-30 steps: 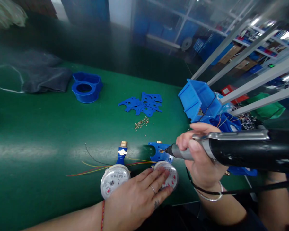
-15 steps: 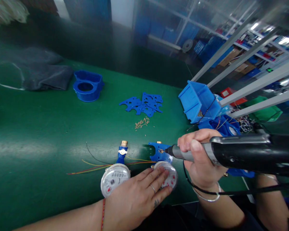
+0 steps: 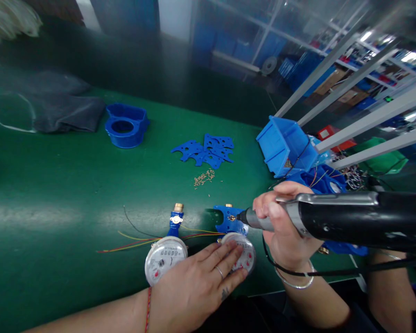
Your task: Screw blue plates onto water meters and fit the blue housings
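Note:
Two water meters with white dials lie on the green bench near its front edge. My left hand (image 3: 201, 284) lies flat, fingers spread, on the dial of the right meter (image 3: 244, 252). My right hand (image 3: 284, 226) is wrapped round a black and silver electric screwdriver (image 3: 339, 219), whose tip touches a screw on the blue plate (image 3: 229, 219) on that meter. The left meter (image 3: 165, 254) lies free, with a brass end and coloured wires (image 3: 131, 240) trailing left.
Loose small screws (image 3: 204, 177) and a pile of flat blue plates (image 3: 208, 150) lie mid-bench. A blue round housing (image 3: 125, 126) and a dark cloth (image 3: 65, 108) sit far left. A tilted blue bin (image 3: 286, 145) and metal rack bars (image 3: 360, 97) stand at the right.
Almost nothing has moved. The screwdriver and my right hand shifted slightly while the tip stayed on the screw. My left hand stayed on the dial.

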The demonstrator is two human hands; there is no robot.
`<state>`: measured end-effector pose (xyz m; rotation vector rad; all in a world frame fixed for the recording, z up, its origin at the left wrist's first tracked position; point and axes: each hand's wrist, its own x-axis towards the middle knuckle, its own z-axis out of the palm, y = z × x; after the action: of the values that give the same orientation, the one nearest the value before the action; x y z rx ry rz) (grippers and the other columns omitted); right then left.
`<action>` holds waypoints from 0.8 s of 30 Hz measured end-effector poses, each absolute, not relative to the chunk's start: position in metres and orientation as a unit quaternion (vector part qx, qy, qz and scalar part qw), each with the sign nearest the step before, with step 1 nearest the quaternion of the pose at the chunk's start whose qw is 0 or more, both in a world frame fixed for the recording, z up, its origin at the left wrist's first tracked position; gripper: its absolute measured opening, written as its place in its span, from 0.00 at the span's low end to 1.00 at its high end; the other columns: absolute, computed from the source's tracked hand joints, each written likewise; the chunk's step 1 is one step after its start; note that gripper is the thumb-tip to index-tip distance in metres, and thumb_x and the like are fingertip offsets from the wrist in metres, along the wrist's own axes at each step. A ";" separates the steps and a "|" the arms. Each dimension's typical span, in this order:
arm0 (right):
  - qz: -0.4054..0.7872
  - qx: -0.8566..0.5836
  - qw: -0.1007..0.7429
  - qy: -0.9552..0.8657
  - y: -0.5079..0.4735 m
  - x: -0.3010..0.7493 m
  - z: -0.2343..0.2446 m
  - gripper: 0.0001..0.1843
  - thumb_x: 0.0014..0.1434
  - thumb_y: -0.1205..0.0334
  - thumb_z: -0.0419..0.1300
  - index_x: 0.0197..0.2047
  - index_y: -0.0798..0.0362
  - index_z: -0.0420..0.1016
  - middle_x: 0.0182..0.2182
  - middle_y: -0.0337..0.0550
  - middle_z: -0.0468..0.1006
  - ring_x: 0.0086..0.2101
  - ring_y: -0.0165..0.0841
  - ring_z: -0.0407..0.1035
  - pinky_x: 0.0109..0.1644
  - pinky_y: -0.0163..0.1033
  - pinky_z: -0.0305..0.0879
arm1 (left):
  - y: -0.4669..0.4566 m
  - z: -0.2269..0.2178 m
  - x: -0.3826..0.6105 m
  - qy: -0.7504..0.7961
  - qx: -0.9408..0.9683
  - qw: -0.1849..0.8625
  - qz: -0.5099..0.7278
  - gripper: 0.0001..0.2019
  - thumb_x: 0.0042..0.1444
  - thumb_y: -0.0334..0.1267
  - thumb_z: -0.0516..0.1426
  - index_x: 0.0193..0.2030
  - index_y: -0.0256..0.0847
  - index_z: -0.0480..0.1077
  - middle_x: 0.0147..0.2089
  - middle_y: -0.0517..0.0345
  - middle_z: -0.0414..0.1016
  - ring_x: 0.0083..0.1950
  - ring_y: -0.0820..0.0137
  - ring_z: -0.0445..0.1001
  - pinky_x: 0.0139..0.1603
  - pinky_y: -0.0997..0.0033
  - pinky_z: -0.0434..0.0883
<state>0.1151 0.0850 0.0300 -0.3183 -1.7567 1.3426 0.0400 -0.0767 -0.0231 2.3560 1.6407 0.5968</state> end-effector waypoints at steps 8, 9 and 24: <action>0.555 -0.108 0.407 -0.717 0.088 0.115 0.028 0.10 0.56 0.72 0.57 0.38 0.48 0.65 0.24 0.31 0.67 0.23 0.26 0.64 0.28 0.36 0.64 | -0.077 -0.024 0.040 0.556 0.801 0.103 0.196 0.25 0.63 0.34 0.50 0.66 0.37 0.54 0.68 0.43 0.54 0.68 0.59 0.55 0.64 0.61 0.60; 0.547 -0.110 0.408 -0.723 0.088 0.116 0.027 0.09 0.56 0.71 0.57 0.38 0.48 0.65 0.23 0.31 0.67 0.22 0.26 0.64 0.28 0.35 0.64 | -0.076 -0.024 0.040 0.557 0.801 0.100 0.196 0.25 0.63 0.34 0.51 0.66 0.37 0.54 0.68 0.43 0.55 0.68 0.60 0.56 0.64 0.62 0.60; 0.520 -0.136 0.645 -0.544 0.142 0.084 0.012 0.09 0.48 0.64 0.59 0.32 0.50 0.62 0.18 0.28 0.62 0.19 0.24 0.59 0.26 0.33 0.59 | -0.074 -0.021 0.040 0.575 0.790 0.041 0.208 0.16 0.66 0.35 0.48 0.58 0.40 0.66 0.62 0.51 0.67 0.61 0.65 0.66 0.58 0.68 0.66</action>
<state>0.0835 0.1417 0.0124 -0.3092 -1.2387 1.1833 0.0402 -0.0737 -0.0210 2.4193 1.7604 0.6373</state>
